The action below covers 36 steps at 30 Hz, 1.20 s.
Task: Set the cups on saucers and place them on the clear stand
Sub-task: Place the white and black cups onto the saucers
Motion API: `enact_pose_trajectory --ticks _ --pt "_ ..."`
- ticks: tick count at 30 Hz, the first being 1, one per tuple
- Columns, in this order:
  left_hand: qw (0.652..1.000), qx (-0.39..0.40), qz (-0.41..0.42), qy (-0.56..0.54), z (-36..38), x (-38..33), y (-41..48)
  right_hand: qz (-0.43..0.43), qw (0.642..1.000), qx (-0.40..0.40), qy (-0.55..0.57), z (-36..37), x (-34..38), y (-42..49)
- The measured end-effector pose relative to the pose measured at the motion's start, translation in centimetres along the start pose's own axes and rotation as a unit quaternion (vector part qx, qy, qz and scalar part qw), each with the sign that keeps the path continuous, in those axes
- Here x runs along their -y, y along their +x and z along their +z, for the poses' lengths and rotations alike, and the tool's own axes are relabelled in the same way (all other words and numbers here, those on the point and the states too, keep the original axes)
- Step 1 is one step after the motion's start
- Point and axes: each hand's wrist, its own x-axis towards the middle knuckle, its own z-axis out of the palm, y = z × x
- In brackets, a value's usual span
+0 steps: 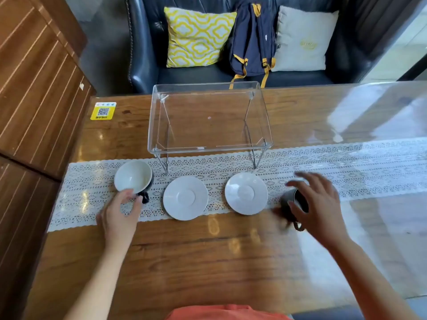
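Observation:
Two white saucers lie bare on the lace runner: the left saucer (185, 198) and the right saucer (246, 193). To their left stands a cup (133, 176), white inside and dark outside, its dark handle toward me. My left hand (120, 210) touches its near rim and handle. At the right, a second dark cup (292, 202) is mostly covered by my right hand (317, 204), whose spread fingers hover over it, blurred. The clear stand (209, 144) rises behind the saucers with nothing on its top.
A white lace runner (346, 162) crosses the wooden table (208, 255). A yellow QR sticker (102, 111) sits at the back left. Behind the table is a dark sofa with two cushions and a navy backpack (253, 40). A wooden wall panel stands left.

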Motion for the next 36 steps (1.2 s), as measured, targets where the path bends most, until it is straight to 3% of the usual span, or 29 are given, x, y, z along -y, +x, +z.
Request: enact_pose_trajectory --ticks 4,8,13,22,25,30,36 --pt "0.98 0.114 0.047 0.157 0.1 -1.3 5.0 0.127 0.961 0.234 -0.07 -0.1 -2.7 2.7" --pt "0.956 0.235 0.006 0.178 1.5 -1.3 7.9 0.111 0.939 0.32 -0.056 1.9 -4.8 3.4" --pt "0.938 0.243 0.003 0.248 1.7 -0.4 9.4 0.118 0.941 0.317 -0.015 2.2 -5.4 2.4" --pt "0.926 0.296 0.001 0.235 1.3 0.2 11.3 0.15 0.948 0.279 0.03 1.8 -5.4 2.4" --pt "0.929 0.275 0.041 0.246 0.6 -0.3 10.0 0.135 0.95 0.28 0.033 1.0 -4.9 2.0" --pt "0.932 0.251 0.127 0.228 -0.4 -1.9 6.2 0.107 0.943 0.274 0.154 -1.1 -2.4 1.9" --pt "0.917 0.299 0.148 0.219 3.4 -6.2 2.9 0.017 0.952 0.288 0.103 1.2 3.0 5.2"
